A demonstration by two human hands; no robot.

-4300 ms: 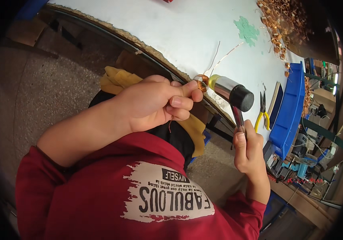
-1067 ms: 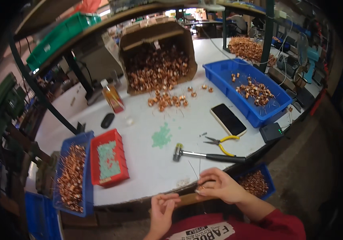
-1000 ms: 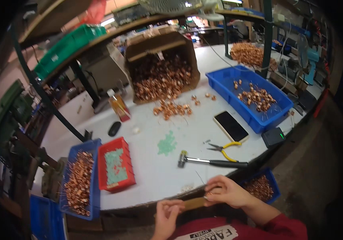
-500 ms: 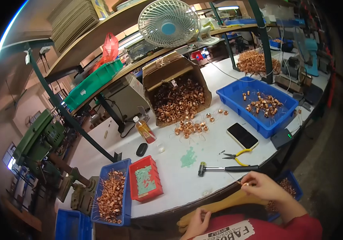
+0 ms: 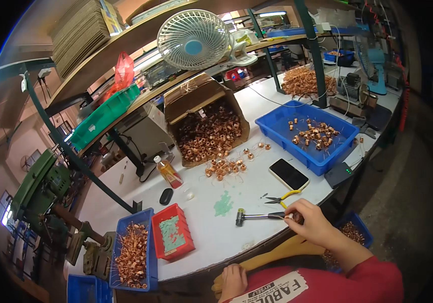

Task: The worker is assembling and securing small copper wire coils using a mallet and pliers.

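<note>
My right hand (image 5: 310, 224) is closed in a pinch over the handle end of a hammer (image 5: 257, 216). Between its fingertips shows a small copper coil (image 5: 290, 216), mostly covered by the fingers; whether the hand also touches the handle I cannot tell. Close by lie pliers with yellow handles (image 5: 289, 196). Low in front of my red shirt, my left hand (image 5: 233, 282) has its fingers curled together beside a tan, curved strip (image 5: 272, 252); what they hold, if anything, is hidden. Several loose copper coils (image 5: 224, 167) lie before a cardboard box (image 5: 176, 101) tipped on its side and full of coils.
A blue tray (image 5: 272, 130) with coils stands back right, near a phone (image 5: 289, 174). At left are a red bin (image 5: 190, 237) of green pieces and a blue bin (image 5: 148, 262) of coils. Green pieces (image 5: 223, 203) lie mid-table. A fan (image 5: 193, 48) sits on the shelf.
My right hand has moved up and left over the hammer handle with the coil. My left hand's fingers have curled in more. The whole view has shifted slightly.
</note>
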